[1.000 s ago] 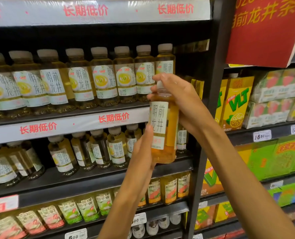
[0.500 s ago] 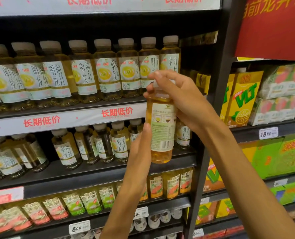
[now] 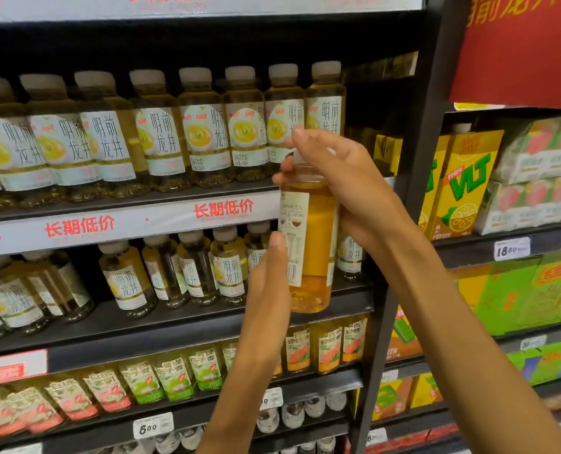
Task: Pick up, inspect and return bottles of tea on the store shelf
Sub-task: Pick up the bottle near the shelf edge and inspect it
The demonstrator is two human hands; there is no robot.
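A dark metal store shelf [image 3: 174, 326] fills the view, stocked in tiers with rows of clear plastic tea bottles [image 3: 203, 139] capped in pale lids and wrapped in glossy paper labels. One smooth, cylindrical amber bottle [image 3: 316, 244] is held upright in front of the middle tier, its cap grasped by the curled fingers of the right hand [image 3: 347, 188] while the left hand [image 3: 269, 283] is laid against its lower side with straight fingers. For a good inspection, it is best turned slowly at the cap with the base steadied, so the narrow printed label [image 3: 292, 237] can be read.
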